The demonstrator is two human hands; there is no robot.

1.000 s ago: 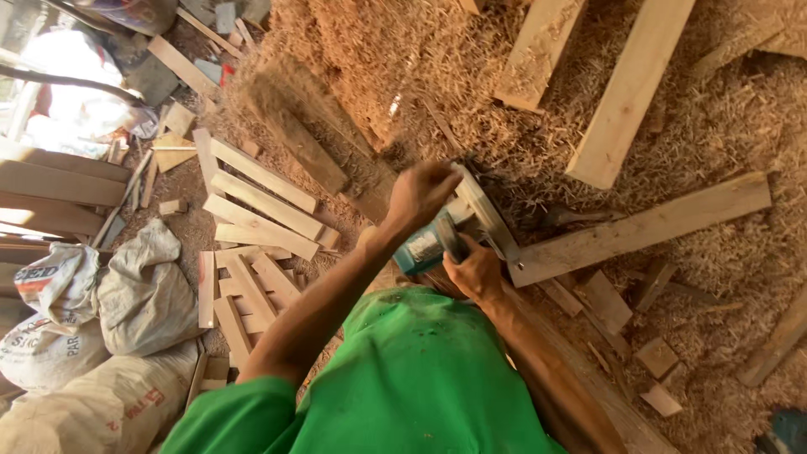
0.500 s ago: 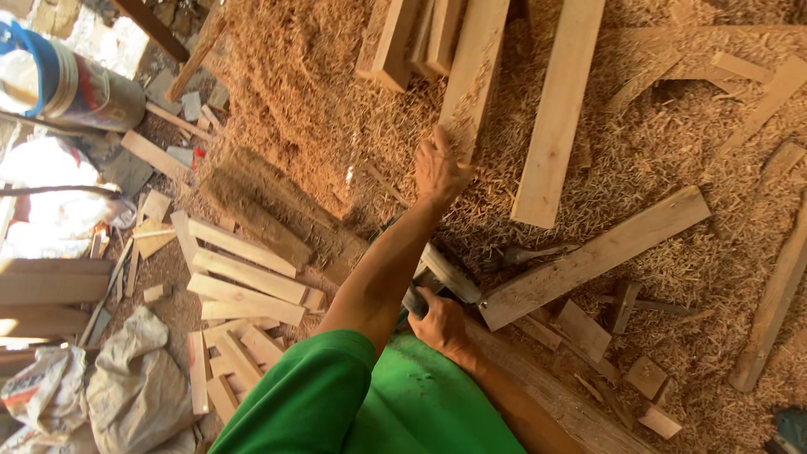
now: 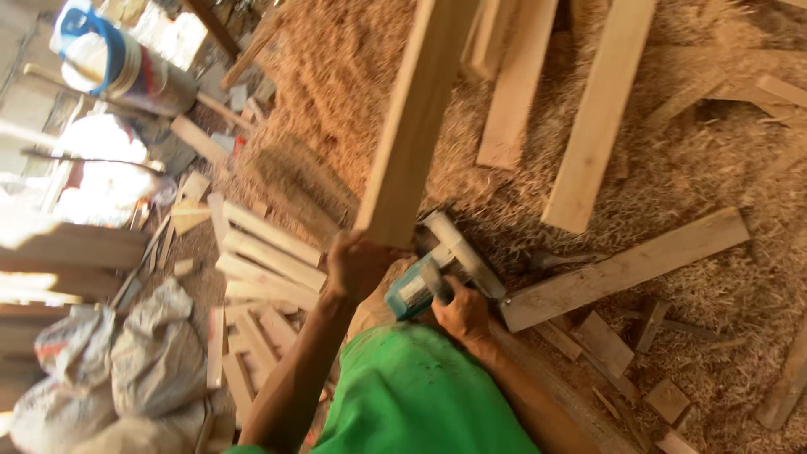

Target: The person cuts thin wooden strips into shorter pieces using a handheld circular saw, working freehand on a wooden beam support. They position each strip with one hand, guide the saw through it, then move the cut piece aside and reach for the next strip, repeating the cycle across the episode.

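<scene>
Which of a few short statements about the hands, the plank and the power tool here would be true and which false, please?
1. The left hand grips the end of a long wooden plank. True.
2. The right hand rests empty on the sawdust. False: it holds a teal power tool.
3. The person wears a red shirt. False: the shirt is green.
4. Cut boards lie stacked left of the arm. True.
5. Grey sacks sit at lower left. True.
</scene>
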